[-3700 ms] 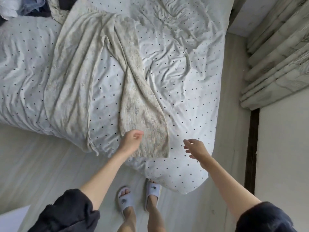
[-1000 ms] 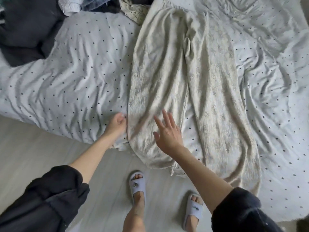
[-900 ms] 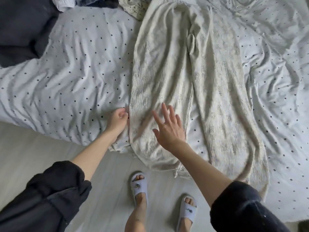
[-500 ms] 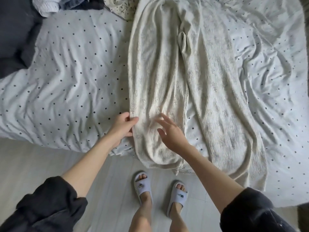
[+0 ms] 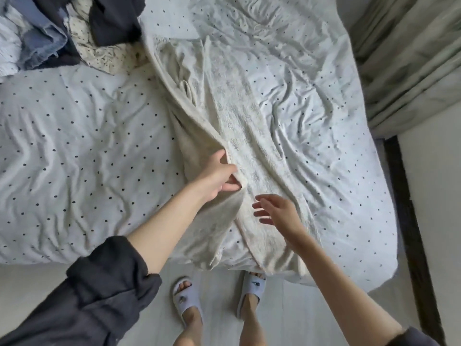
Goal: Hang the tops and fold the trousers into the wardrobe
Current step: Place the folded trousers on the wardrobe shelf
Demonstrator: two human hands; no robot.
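A: Start nearest us. What are the hands doing?

B: The right hand (image 5: 279,211) hovers just above the trousers (image 5: 239,136), fingers loose and spread, gripping nothing. Half a second ago it was over the left leg of the trousers; now it sits further right, over the hem end near the edge of the bed (image 5: 74,151).

A: And the left hand (image 5: 217,176)?

B: It pinches the cloth of the left trouser leg between thumb and fingers. Earlier it only held that leg's outer edge while both legs lay side by side with a strip of spotted cover between them. Now the leg has been lifted and carried across, so its long edge lies over the other leg.

A: So the first fold is made?

B: Nearly, I'd judge. The legs are stacked lengthwise, but the upper layer is ridged where the fingers hold it, and the hems hang unevenly over the bed's edge. It likely wants smoothing, probably by the free hand, before any fold across the length.

A: Further back?

B: The waistband end reaches toward a pile of other clothes (image 5: 74,31), dark, blue and pale, heaped at the far left. Those look unsorted. No wardrobe is in sight, so most of the job remains.
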